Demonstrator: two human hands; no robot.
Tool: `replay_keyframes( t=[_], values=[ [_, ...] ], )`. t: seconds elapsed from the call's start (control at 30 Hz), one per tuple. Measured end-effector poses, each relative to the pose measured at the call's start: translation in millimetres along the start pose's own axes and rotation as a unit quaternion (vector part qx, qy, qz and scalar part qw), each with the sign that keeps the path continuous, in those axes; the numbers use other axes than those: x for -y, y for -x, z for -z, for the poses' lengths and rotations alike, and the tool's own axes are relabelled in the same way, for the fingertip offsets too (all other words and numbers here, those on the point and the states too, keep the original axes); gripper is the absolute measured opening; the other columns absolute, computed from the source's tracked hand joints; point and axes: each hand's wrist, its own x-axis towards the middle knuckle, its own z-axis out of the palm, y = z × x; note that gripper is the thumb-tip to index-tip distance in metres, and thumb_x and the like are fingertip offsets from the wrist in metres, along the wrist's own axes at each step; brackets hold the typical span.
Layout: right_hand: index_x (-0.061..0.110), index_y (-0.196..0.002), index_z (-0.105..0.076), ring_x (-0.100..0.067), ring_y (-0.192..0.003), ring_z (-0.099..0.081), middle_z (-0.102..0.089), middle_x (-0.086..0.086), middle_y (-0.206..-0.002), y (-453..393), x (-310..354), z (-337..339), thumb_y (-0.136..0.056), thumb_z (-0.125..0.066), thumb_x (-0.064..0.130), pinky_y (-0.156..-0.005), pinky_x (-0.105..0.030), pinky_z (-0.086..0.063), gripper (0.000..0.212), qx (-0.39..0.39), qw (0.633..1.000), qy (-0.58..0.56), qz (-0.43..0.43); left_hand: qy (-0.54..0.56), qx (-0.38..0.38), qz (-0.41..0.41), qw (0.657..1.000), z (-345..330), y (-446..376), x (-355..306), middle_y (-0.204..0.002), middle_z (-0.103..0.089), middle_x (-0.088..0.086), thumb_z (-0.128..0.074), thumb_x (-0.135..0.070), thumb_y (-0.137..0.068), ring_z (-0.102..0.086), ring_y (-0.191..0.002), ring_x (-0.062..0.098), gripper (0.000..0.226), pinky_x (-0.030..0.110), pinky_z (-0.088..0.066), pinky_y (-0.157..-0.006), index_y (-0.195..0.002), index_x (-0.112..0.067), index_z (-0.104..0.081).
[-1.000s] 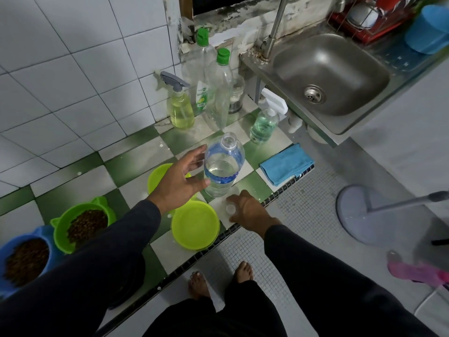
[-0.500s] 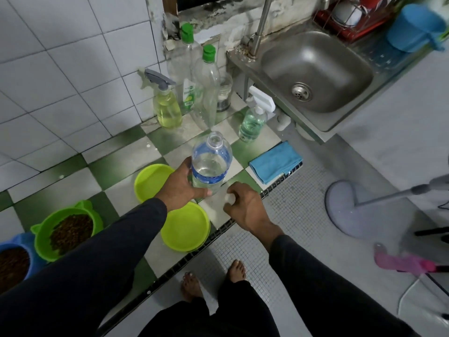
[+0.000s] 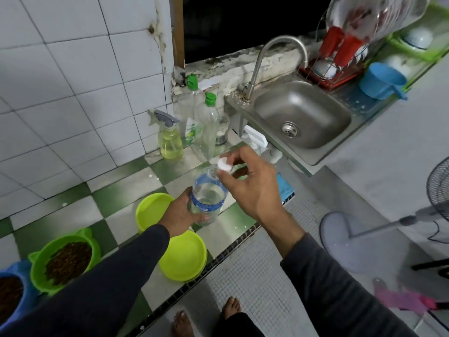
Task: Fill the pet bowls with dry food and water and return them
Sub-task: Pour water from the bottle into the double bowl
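Observation:
My left hand (image 3: 181,216) grips a clear water bottle (image 3: 207,199) with a blue label, lifted off the tiled ledge. My right hand (image 3: 252,188) pinches the white cap (image 3: 224,165) right at the bottle's open mouth. Two lime-green bowls sit below: one (image 3: 150,210) behind my left wrist, the other (image 3: 184,256) nearer the ledge edge. At the far left a green bowl (image 3: 65,260) and a blue bowl (image 3: 12,293) both hold brown dry food.
Spray bottles (image 3: 170,139) and tall green-capped bottles (image 3: 207,125) stand against the tiled wall. A steel sink (image 3: 301,117) with a tap is at the right, a dish rack (image 3: 340,62) and blue scoop (image 3: 381,80) behind it. A fan base (image 3: 352,239) stands on the floor.
My left hand closed round the bottle and lifted it. My right hand picked the white cap off the ledge and brought it up to the bottle's mouth.

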Motion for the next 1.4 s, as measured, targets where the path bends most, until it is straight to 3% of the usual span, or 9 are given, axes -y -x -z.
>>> replay_keyframes(
  t=[0.37, 0.53, 0.8, 0.9, 1.0, 1.1, 1.2, 1.3, 1.4],
  values=[
    [0.022, -0.088, -0.06, -0.015, -0.08, -0.058, -0.071, 0.005, -0.1, -20.7, -3.4, -4.2, -0.081, -0.082, 0.019, -0.076, -0.04, -0.054, 0.023, 0.136, 0.984, 0.115, 0.019, -0.015, 0.006, 0.002, 1.0, 0.8, 0.2, -4.2, -0.122, -0.069, -0.018, -0.093, -0.012, -0.071, -0.062, -0.111, -0.003, 0.079, 0.027, -0.052, -0.093, -0.131, -0.04, -0.05],
    [0.013, -0.115, -0.072, -0.026, -0.088, -0.06, -0.066, -0.006, -0.098, -24.9, -6.0, -6.8, -0.079, -0.083, 0.031, -0.081, -0.034, -0.05, 0.041, 0.157, 0.965, 0.188, 0.088, -0.009, 0.004, 0.006, 1.0, 0.4, -0.8, -2.3, -0.121, -0.071, -0.015, -0.093, -0.009, -0.07, -0.065, -0.112, 0.002, 0.08, 0.028, -0.054, -0.094, -0.131, -0.039, -0.052],
    [0.014, -0.073, -0.058, -0.022, -0.069, -0.055, -0.061, -0.002, -0.076, -26.6, -0.6, -3.7, -0.066, -0.049, 0.087, -0.061, -0.035, -0.047, 0.074, 0.129, 0.937, 0.322, 0.045, -0.016, 0.003, 0.013, 1.0, 0.3, -2.3, 1.3, -0.122, -0.07, -0.015, -0.095, -0.012, -0.069, -0.065, -0.114, 0.009, 0.08, 0.034, -0.055, -0.097, -0.134, -0.035, -0.054],
    [0.016, -0.084, -0.061, -0.019, -0.072, -0.054, -0.06, 0.0, -0.084, -27.7, -0.9, 3.5, -0.07, -0.058, 0.081, -0.062, -0.033, -0.047, 0.067, 0.126, 0.947, 0.287, 0.073, -0.012, 0.003, 0.014, 1.0, -0.5, -3.2, 0.2, -0.122, -0.07, -0.015, -0.095, -0.011, -0.069, -0.065, -0.113, 0.008, 0.081, 0.035, -0.055, -0.097, -0.134, -0.035, -0.054],
    [0.017, -0.127, -0.063, -0.013, -0.083, -0.052, -0.056, -0.001, -0.11, -28.7, -2.7, 4.4, -0.084, -0.078, 0.042, -0.074, -0.033, -0.05, 0.052, 0.182, 0.954, 0.213, 0.106, -0.007, 0.0, 0.015, 1.0, -0.1, -3.2, 0.7, -0.121, -0.071, -0.014, -0.095, -0.009, -0.068, -0.066, -0.112, 0.007, 0.079, 0.032, -0.054, -0.097, -0.129, -0.04, -0.054],
    [0.016, -0.132, -0.065, -0.015, -0.082, -0.053, -0.054, -0.003, -0.11, -27.9, -6.5, -2.4, -0.086, -0.073, 0.009, -0.076, -0.039, -0.055, 0.046, 0.212, 0.942, 0.214, 0.145, -0.004, -0.002, 0.019, 1.0, -0.1, -2.0, -0.9, -0.118, -0.073, -0.013, -0.094, -0.007, -0.069, -0.066, -0.109, 0.002, 0.077, 0.028, -0.054, -0.095, -0.126, -0.041, -0.054],
    [0.015, -0.123, -0.068, -0.024, -0.088, -0.058, -0.052, -0.004, -0.107, -29.1, -5.9, -5.6, -0.09, -0.072, 0.026, -0.081, -0.045, -0.053, 0.035, 0.208, 0.945, 0.229, 0.109, -0.005, 0.0, 0.018, 1.0, -0.4, 0.0, -5.5, -0.117, -0.071, -0.015, -0.094, -0.007, -0.069, -0.064, -0.106, -0.004, 0.077, 0.025, -0.053, -0.091, -0.127, -0.039, -0.054],
    [0.015, -0.119, -0.067, -0.025, -0.096, -0.059, -0.055, -0.003, -0.105, -31.8, -3.4, -5.4, -0.087, -0.071, 0.05, -0.086, -0.043, -0.051, 0.048, 0.204, 0.94, 0.263, 0.07, -0.008, 0.008, 0.014, 1.0, 0.7, 2.1, -8.0, -0.119, -0.069, -0.017, -0.095, -0.012, -0.068, -0.062, -0.111, -0.001, 0.081, 0.019, -0.052, -0.087, -0.131, -0.037, -0.052],
    [0.018, -0.129, -0.063, -0.018, -0.091, -0.057, -0.054, 0.0, -0.111, -31.2, -3.3, -2.0, -0.081, -0.077, 0.051, -0.085, -0.04, -0.053, 0.06, 0.201, 0.953, 0.216, 0.072, 0.004, 0.014, 0.001, 1.0, 0.9, 7.8, -14.4, -0.122, -0.067, -0.019, -0.097, -0.012, -0.066, -0.061, -0.11, -0.01, 0.09, 0.01, -0.05, -0.084, -0.139, -0.035, -0.049]
  ],
)
